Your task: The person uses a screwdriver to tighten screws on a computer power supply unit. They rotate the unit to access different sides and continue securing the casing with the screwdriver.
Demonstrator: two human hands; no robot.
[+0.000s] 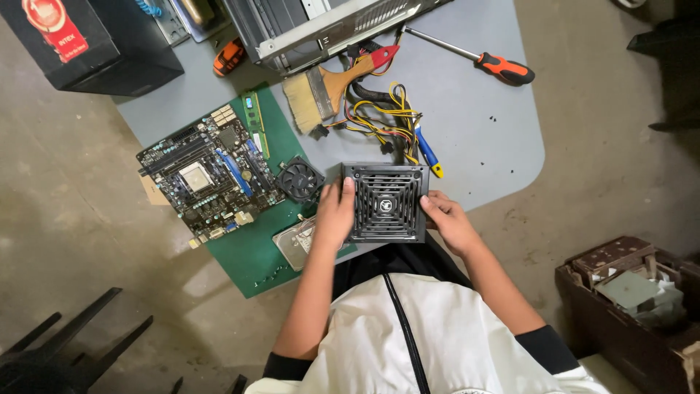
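Note:
A black power supply box point(385, 202) with a grilled fan face sits at the near edge of the grey table point(481, 131). My left hand point(334, 215) grips its left side and my right hand point(446, 219) grips its right side. A bundle of yellow, black and red cables point(383, 117) runs from behind the box toward the open computer case point(321, 25). Left of my left hand lies a small black cooling fan point(299, 179), and a silver hard drive point(295, 244) lies partly under my left forearm.
A motherboard point(204, 179) rests on a green mat point(248, 255). A paintbrush point(328, 84), an orange-handled screwdriver point(485, 62), and a blue-and-yellow tool point(426, 152) lie on the table. A black box point(87, 44) stands at far left; a brown crate point(634, 306) sits on the floor at right.

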